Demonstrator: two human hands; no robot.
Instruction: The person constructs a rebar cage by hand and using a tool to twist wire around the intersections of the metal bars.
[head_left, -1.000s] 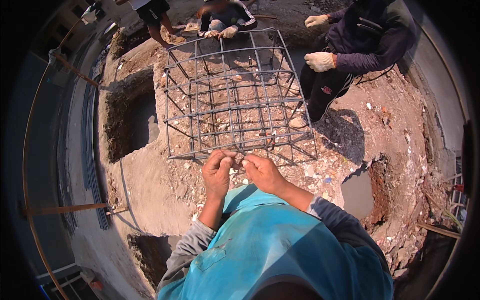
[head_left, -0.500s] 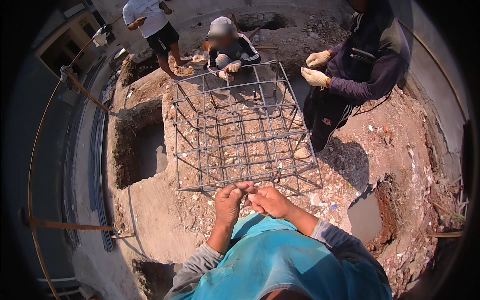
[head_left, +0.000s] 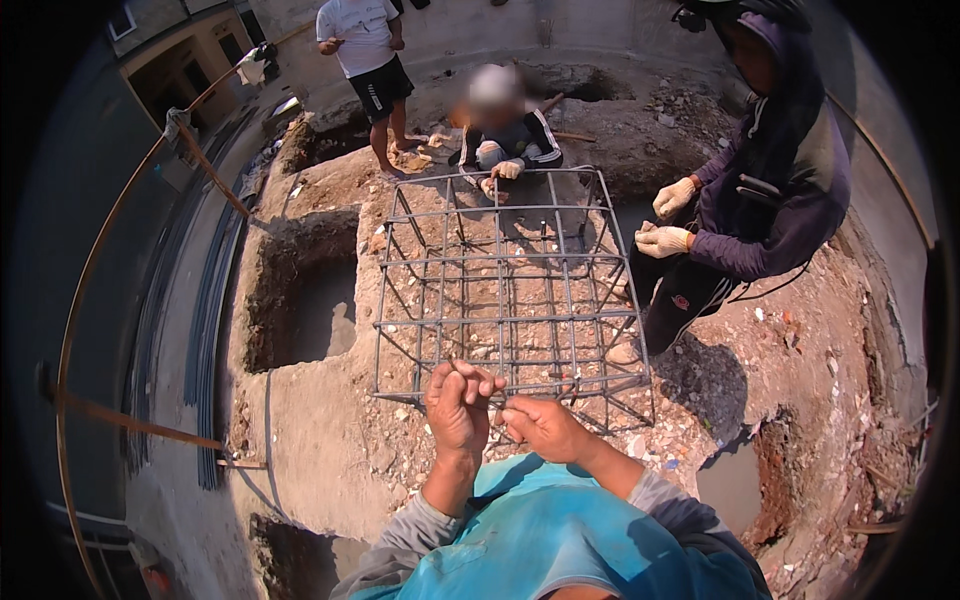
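My left hand (head_left: 458,412) and my right hand (head_left: 550,428) are held close together in front of my blue-green shirt, at the near edge of a steel rebar cage (head_left: 450,322). Fingers of both are curled into a pinch; whatever lies between them is too thin to make out. The cage is a box-shaped grid of tied grey bars standing on rubble. At its far side a crouching co-worker's gloved hands (head_left: 507,170) are at the top bar. To the right, another co-worker's gloved hands (head_left: 668,240) are held close together beside the cage.
Dug pits with grey bottoms lie to the left (head_left: 325,300), right (head_left: 730,485) and lower left (head_left: 300,565). A bundle of long bars (head_left: 212,330) runs along the left. A wooden rail (head_left: 150,425) juts in there. Another person (head_left: 362,45) stands at the back.
The view has shifted, so the cage and co-workers appear lower and further right. My left fingers have lifted and opened slightly away from the right hand, still pinched.
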